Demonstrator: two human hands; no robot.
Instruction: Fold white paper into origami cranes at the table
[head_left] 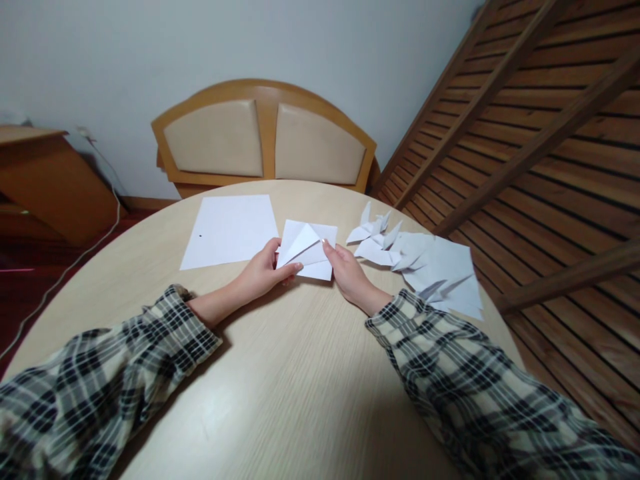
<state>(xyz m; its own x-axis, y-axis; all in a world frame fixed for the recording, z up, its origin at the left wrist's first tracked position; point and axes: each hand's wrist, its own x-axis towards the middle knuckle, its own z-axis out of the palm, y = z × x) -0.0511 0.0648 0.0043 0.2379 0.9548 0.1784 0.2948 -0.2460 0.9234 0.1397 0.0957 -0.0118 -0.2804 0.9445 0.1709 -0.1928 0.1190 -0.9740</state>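
Between my two hands is a folded piece of white paper (315, 268), roughly square, with a triangular flap on its upper face. My left hand (267, 268) pinches its left side, the thumb lying along the lower left edge and the fingers partly hidden beneath. On the right edge, my right hand (349, 272) grips the paper with the thumb on top near the flap's corner; its other fingers are mostly out of sight. The paper is held just over the table, and whether it touches the wood I cannot tell.
A flat white sheet (233, 230) with a small dark spot lies on the round wooden table (250, 400) at the left. Several folded paper cranes (375, 250) sit at the right, some on another sheet (453, 263). A headboard (270, 133) stands behind; a slatted wooden structure (540, 133) rises at right.
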